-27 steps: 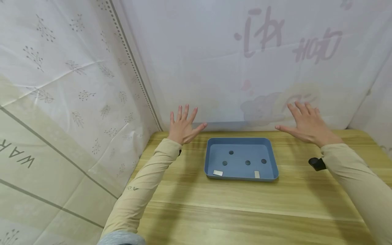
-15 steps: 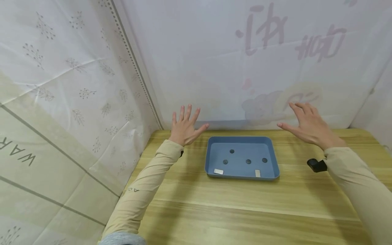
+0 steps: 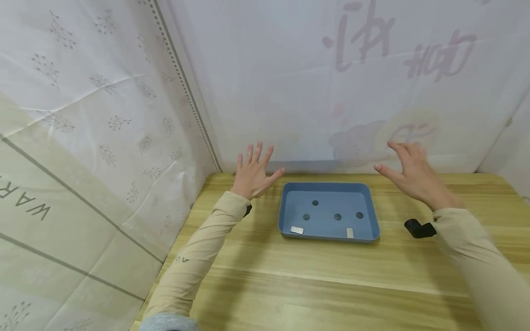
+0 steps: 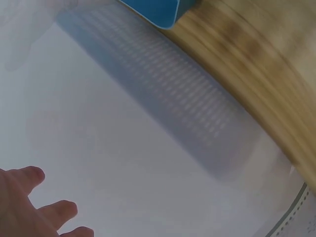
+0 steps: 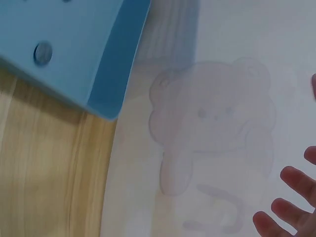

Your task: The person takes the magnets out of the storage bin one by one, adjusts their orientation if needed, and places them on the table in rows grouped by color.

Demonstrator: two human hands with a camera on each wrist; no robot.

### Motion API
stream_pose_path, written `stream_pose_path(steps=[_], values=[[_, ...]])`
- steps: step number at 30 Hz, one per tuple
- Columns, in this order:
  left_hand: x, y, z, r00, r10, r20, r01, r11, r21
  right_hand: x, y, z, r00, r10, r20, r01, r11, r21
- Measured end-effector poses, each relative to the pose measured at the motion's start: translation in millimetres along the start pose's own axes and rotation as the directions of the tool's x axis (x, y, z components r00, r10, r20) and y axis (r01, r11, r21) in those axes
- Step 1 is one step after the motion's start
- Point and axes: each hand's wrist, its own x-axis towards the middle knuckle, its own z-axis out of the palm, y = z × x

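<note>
Fingers spread, my left hand [image 3: 253,176] is held up to the left of a shallow blue tray [image 3: 331,186]. On the tray's other side my right hand [image 3: 415,178] hovers with bent, relaxed fingers, and nothing is in it. Several dark round discs lie scattered on the tray floor, among them a disc [image 3: 315,202] towards the back and a disc [image 3: 359,215] at the right. Along the tray's near wall are a silvery rectangular piece [image 3: 296,230] on the left and another rectangular piece [image 3: 349,233] standing lengthwise on the right. In the right wrist view one disc [image 5: 43,53] shows near the tray's corner.
The tray stands on a wood-grain table [image 3: 323,280], near its back edge. Behind the table hangs a pale printed curtain [image 3: 269,82], and a leaf-patterned curtain [image 3: 95,138] closes off the left side. A black wrist mount [image 3: 420,228] sticks out from the right sleeve.
My right hand has turned slightly, its fingers bending more, and its wrist mount has shifted left. The left hand stays spread, and the whole view has drifted a little.
</note>
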Motion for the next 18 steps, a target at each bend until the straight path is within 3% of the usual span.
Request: stream_pose_path(steps=[6,9,12,15,18], values=[[-6.7,-1.5,5.3,1.000,-0.016,-0.010,0.015,0.994,-0.112,-6.3,-10.4,13.1,0.999,-0.007,-0.050,0.010,0.997,0.080],[-8.5,-2.2,9.1,0.999,-0.046,0.016,0.049,0.976,-0.213,-9.4,-15.6,21.8,0.997,-0.017,-0.079,0.027,0.991,0.129],[-10.8,-3.2,13.4,0.993,-0.099,0.064,0.115,0.926,-0.360,-11.2,-20.0,32.7,0.995,-0.032,-0.096,0.049,0.982,0.181],[-12.5,-4.9,18.3,0.984,-0.141,0.109,0.177,0.846,-0.503,-12.6,-24.0,44.3,0.994,-0.041,-0.097,0.062,0.974,0.217],[-14.6,-7.4,24.1,0.973,-0.161,0.164,0.228,0.780,-0.583,-14.2,-27.2,55.8,0.995,-0.042,-0.092,0.063,0.968,0.242]])
